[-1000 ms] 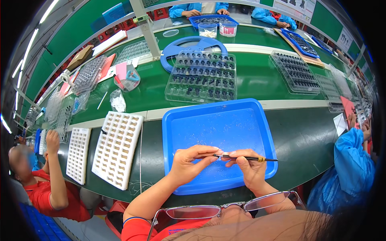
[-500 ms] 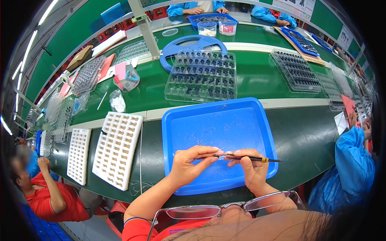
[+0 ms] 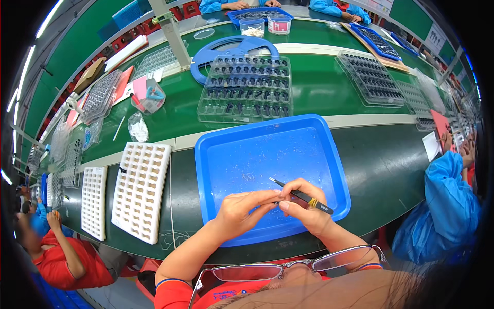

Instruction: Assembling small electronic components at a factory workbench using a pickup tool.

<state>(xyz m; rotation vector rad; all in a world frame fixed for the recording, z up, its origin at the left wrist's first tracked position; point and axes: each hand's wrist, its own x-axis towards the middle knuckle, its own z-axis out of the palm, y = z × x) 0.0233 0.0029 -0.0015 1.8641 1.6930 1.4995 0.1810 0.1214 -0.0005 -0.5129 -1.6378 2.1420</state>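
Over the blue tray (image 3: 206, 170), my two hands meet at the fingertips. My left hand (image 3: 242, 210) pinches a small dark part (image 3: 276, 203), mostly hidden by the fingers. Lying across my right hand (image 3: 307, 208) is a pair of black tweezers (image 3: 303, 195) with a yellow band, its pale tips pointing up and left, away from the part. The thumb and forefinger of that hand reach toward the same part; whether they grip it too is hard to see. Fine pale specks lie scattered over the tray's bottom.
Left of the tray lie two white foam trays (image 3: 141, 190) with rows of slots. Beyond it stands a clear blister tray (image 3: 247, 87) of black parts, near a blue reel (image 3: 200, 62). A blue-sleeved co-worker (image 3: 442, 201) sits at right, a red-shirted one (image 3: 56, 255) at left.
The tweezers have swung in my right hand: their tips have left the part and now point up and left. My right hand has drawn closer to my left. The view has shifted slightly.
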